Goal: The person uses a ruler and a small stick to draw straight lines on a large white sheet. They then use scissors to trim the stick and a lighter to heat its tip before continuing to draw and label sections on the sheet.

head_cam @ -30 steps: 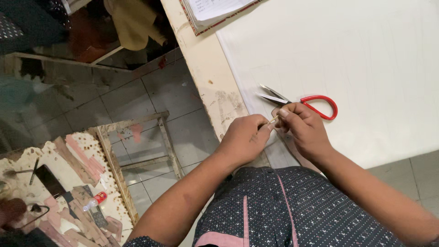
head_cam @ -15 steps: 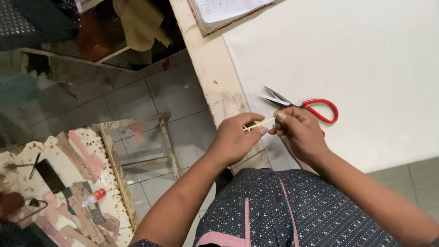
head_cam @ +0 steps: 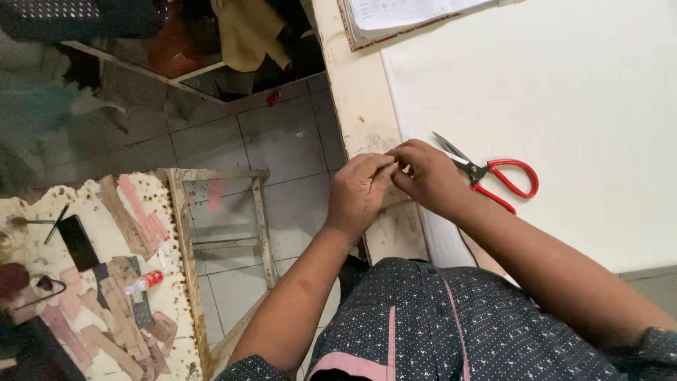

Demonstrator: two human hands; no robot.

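Head view: red-handled scissors (head_cam: 493, 176) lie just beside right hand (head_cam: 430, 176).

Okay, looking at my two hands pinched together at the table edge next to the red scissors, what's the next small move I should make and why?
Probably ease the fingertips apart slightly so the piece between them shows. The left hand and right hand are pressed together at the table edge, hiding whatever they pinch, so its state cannot be judged. The red-handled scissors lie just beyond the right hand on the white sheet, within easy reach afterwards.

Item between hands (head_cam: 393, 180) hidden (fingers closed)
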